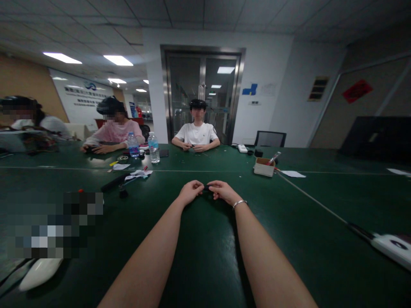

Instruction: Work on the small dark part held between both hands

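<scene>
Both my arms reach forward over the dark green table [205,239]. Between my fingertips is a small black object [206,187], too small to name from here. My left hand [192,191] pinches its left end, with thumb and fingers closed. From the other side my right hand [224,191] grips the right end, the fingers curled in. A silver bracelet [240,203] circles my right wrist. Most of the object is hidden by my fingers.
Beyond my right hand stands a small open box [264,167] with a pen-like item in it. A cable [311,196] runs to a white power strip [393,248]. Water bottles [154,147] and paper scraps [138,174] lie left. Three people wearing headsets sit across.
</scene>
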The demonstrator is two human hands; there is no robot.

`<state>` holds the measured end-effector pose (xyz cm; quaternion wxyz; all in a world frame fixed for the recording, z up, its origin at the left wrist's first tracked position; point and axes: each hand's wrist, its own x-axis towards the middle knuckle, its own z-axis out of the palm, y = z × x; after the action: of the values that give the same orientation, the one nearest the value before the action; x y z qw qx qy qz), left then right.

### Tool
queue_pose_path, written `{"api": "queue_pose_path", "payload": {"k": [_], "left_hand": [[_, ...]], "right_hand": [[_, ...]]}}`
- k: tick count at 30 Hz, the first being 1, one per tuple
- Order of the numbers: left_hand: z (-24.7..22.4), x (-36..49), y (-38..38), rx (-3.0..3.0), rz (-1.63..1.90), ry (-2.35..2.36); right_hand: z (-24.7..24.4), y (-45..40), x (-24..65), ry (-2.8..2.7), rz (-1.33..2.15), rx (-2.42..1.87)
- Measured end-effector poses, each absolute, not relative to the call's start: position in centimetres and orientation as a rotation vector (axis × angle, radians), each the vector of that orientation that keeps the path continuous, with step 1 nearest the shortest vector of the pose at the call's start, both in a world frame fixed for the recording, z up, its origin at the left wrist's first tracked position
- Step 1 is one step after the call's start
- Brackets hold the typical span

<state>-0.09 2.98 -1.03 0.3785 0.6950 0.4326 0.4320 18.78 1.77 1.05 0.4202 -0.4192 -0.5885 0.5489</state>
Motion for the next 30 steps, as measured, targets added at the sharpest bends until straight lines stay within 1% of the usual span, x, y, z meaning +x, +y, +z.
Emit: {"api": "queue_pose_path", "payload": {"k": [5,30], "left_hand": [[-0.79,-0.02,2.72,1.781,1.147,1.029],[-0.18,0.25,2.38,1.671,1.124,1.104]], "right_hand": [[1.18,1.77,18.81,-1.456,1.389,-1.055],[1.29,1.73,18.64,-1.459,1.378,-1.062]]}}
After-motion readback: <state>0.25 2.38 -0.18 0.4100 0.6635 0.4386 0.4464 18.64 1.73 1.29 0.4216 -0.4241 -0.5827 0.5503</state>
